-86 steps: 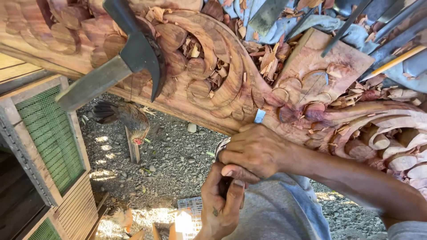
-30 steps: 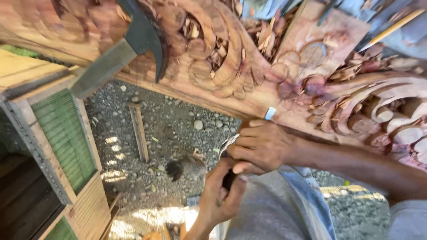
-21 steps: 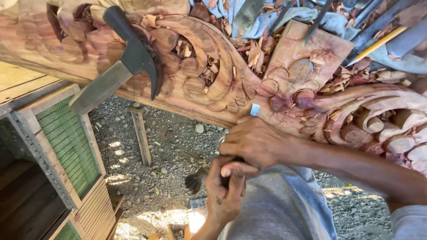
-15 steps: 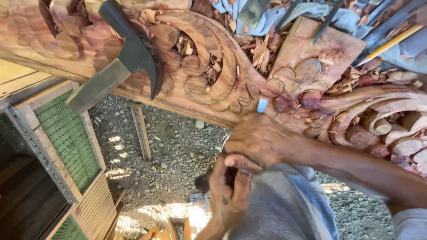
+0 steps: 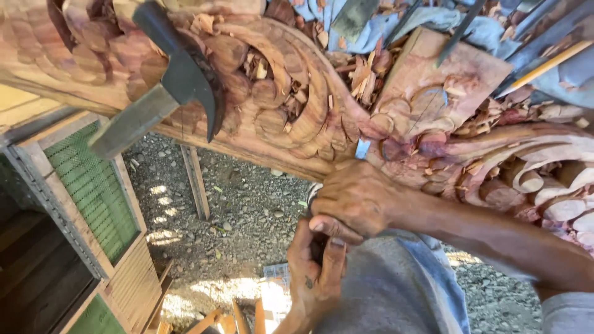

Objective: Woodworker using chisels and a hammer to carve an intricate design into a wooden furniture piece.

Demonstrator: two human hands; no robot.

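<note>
My right hand is wrapped around the upper shaft of a chisel, fingers curled shut on it, with the pale steel blade showing just past my knuckles and its edge set against the near rim of the carved wooden panel. My left hand is lower and nearer to me, its fingers closed around the dark handle end of the same chisel, thumb pressed up against the underside of my right hand. Both hands touch each other, above my lap in grey cloth.

The panel runs across the far half of the view, reddish wood cut into deep scrolls and leaf curls, with loose wood chips lying in the hollows. A claw hammer lies on the panel to the left, head dark, handle pointing out over the near left edge. More chisels lie on blue cloth at the far right, well apart from my hands. Below the panel I see a gravel floor and, at left, a wooden frame with green mesh.
</note>
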